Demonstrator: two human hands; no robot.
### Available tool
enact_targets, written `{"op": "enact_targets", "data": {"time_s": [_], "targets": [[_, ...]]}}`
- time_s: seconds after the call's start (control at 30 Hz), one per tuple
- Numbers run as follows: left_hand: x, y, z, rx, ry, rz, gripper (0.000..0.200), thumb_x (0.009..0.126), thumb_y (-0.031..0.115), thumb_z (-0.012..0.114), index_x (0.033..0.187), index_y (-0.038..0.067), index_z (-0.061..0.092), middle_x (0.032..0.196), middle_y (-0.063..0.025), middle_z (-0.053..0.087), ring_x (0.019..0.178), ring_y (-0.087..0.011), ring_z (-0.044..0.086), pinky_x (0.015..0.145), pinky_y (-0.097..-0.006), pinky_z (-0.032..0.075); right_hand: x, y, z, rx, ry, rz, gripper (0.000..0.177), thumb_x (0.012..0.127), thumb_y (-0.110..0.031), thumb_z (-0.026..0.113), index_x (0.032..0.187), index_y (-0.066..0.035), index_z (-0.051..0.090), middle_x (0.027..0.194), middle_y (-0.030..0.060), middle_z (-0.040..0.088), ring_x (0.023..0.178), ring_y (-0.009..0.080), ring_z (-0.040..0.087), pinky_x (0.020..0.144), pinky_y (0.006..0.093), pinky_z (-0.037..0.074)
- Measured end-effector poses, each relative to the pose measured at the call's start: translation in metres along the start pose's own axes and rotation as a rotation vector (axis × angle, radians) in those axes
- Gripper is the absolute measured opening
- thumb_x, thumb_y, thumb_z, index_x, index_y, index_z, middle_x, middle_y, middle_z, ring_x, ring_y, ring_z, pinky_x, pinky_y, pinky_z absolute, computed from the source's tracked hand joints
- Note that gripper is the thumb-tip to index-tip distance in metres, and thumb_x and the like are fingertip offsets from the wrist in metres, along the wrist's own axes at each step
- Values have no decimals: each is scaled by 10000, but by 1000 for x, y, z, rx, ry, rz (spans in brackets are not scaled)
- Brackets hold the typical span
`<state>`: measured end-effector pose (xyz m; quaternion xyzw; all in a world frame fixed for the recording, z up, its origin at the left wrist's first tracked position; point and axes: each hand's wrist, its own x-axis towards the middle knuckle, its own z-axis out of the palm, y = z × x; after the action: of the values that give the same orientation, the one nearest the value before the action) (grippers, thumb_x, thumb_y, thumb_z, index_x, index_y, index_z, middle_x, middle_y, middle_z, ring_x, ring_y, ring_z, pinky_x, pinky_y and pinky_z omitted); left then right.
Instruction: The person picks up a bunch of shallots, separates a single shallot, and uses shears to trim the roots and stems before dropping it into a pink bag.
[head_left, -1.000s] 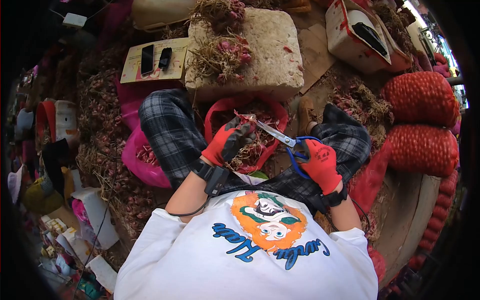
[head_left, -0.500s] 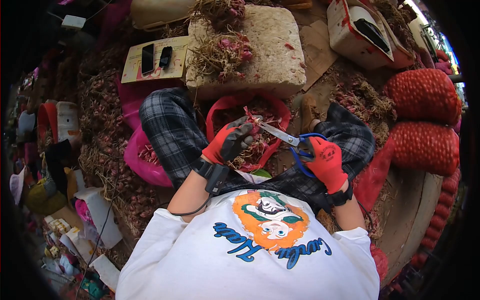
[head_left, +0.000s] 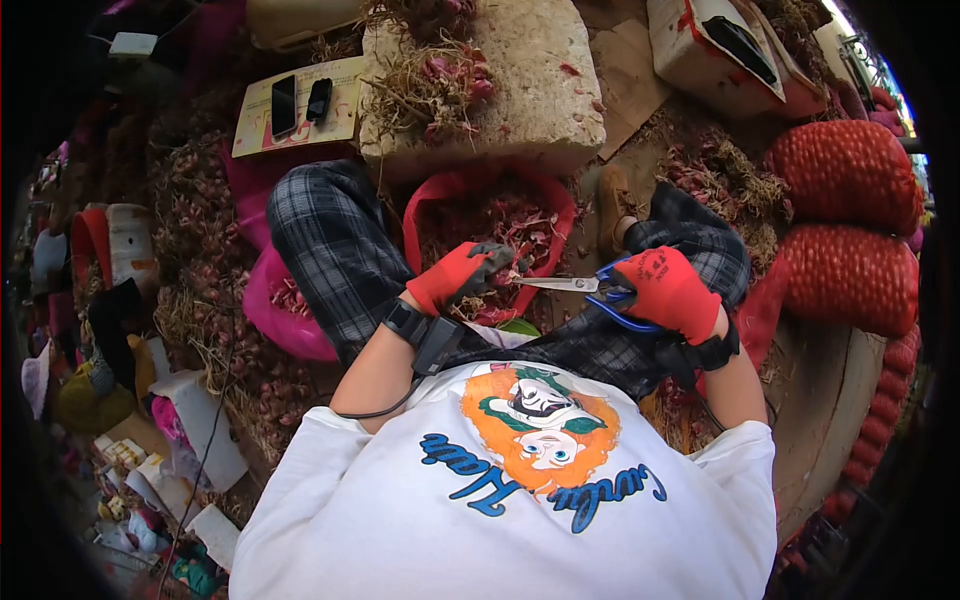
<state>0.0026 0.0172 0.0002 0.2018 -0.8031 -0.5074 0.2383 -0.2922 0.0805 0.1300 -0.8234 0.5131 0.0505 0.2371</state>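
Both my hands wear red and dark grey work gloves. My left hand [head_left: 460, 276] is closed around a few shallots [head_left: 508, 272], partly hidden by the fingers, over a red-rimmed basket [head_left: 412, 222]. In my right hand [head_left: 668, 292] are blue-handled scissors [head_left: 560, 284], gripped by the handles, with the blades pointing left. The blade tips reach the shallots at my left fingertips. Below lie loose shallots and dry skins [head_left: 490, 215] inside the basket, which sits between my legs.
A foam block [head_left: 530, 75] holding a bunch of dried shallots [head_left: 440, 85] stands ahead. Left of it, two phones [head_left: 284, 105] lie on a board [head_left: 345, 95]. Full red net sacks [head_left: 845, 185] are stacked at right. Shallots with dry stalks [head_left: 195, 220] cover the ground at left.
My left hand has lowered slightly with the shallots. My right hand has shifted right and up, turning the scissors nearly level, and their blades now look closed together.
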Motion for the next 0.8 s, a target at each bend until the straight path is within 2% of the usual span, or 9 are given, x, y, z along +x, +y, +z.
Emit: {"op": "enact_targets", "data": {"time_s": [0.13, 0.2, 0.23, 0.3, 0.4, 0.5, 0.6, 0.7, 0.8], "targets": [[-2, 17, -8, -326, -106, -400, 298, 915, 116, 449, 1168, 1, 557, 910, -121, 596, 732, -236, 551, 669, -332, 458, 4, 18, 19, 342, -105, 12, 307, 680, -199, 722, 940, -42, 677, 850, 145, 662, 809, 303, 629, 704, 360, 482], [-1, 17, -11, -422, -199, -627, 288, 900, 98, 479, 1156, -13, 550, 1003, -158, 626, 814, -297, 582, 737, -368, 473, 7, 22, 34, 408, -135, 9, 319, 688, -228, 723, 948, -47, 684, 878, 132, 664, 818, 304, 626, 732, 362, 484], [-2, 13, -10, -289, -189, -496, 261, 916, 131, 465, 1125, -2, 549, 940, -141, 621, 767, -290, 567, 708, -355, 462, 6, 23, 38, 441, -149, 10, 325, 693, -242, 723, 952, -49, 688, 891, 125, 665, 823, 305, 624, 746, 363, 485], [-1, 9, -7, -25, -169, -230, 237, 950, 197, 436, 1062, 20, 548, 813, -106, 612, 672, -274, 537, 651, -328, 441, 5, 18, 35, 588, -184, 58, 300, 711, -209, 731, 950, -31, 689, 808, 133, 661, 713, 234, 614, 680, 320, 474], [-2, 17, -5, -180, -67, -184, 204, 940, 167, 448, 1042, 20, 545, 804, -110, 612, 669, -278, 535, 642, -331, 436, 7, 10, 34, 733, -205, 85, 276, 728, -183, 740, 943, -16, 692, 710, 112, 647, 606, 139, 572, 609, 282, 457], [-7, 8, -5, -280, -120, -360, 308, 952, 271, 516, 1067, -11, 561, 968, -95, 679, 782, -192, 620, 711, -290, 484, 8, 7, 38, 792, -185, 104, 244, 748, -169, 735, 936, -17, 695, 664, 65, 635, 562, 80, 541, 556, 261, 441], [-9, 12, -1, -733, -40, -567, 322, 943, 310, 524, 1055, 14, 582, 965, -70, 677, 827, -122, 610, 736, -263, 478, 7, 4, 48, 881, -180, 143, 198, 774, -153, 718, 920, -19, 699, 649, 25, 626, 540, 59, 526, 520, 239, 427], [-11, 4, -3, -788, -84, -593, 319, 939, 338, 519, 1044, 47, 597, 937, -35, 664, 857, -65, 583, 727, -236, 469, 10, 1, 46, 986, -220, 179, 169, 792, -141, 705, 906, -16, 697, 648, 7, 621, 539, 52, 522, 507, 223, 420], [-10, 9, -2, -752, -27, -598, 321, 943, 342, 509, 1098, 69, 575, 812, 6, 615, 728, -37, 542, 656, -212, 449, 9, -2, 47, 1091, -240, 221, 161, 798, -139, 702, 901, -16, 692, 653, 2, 616, 542, 47, 520, 502, 218, 416]]}}
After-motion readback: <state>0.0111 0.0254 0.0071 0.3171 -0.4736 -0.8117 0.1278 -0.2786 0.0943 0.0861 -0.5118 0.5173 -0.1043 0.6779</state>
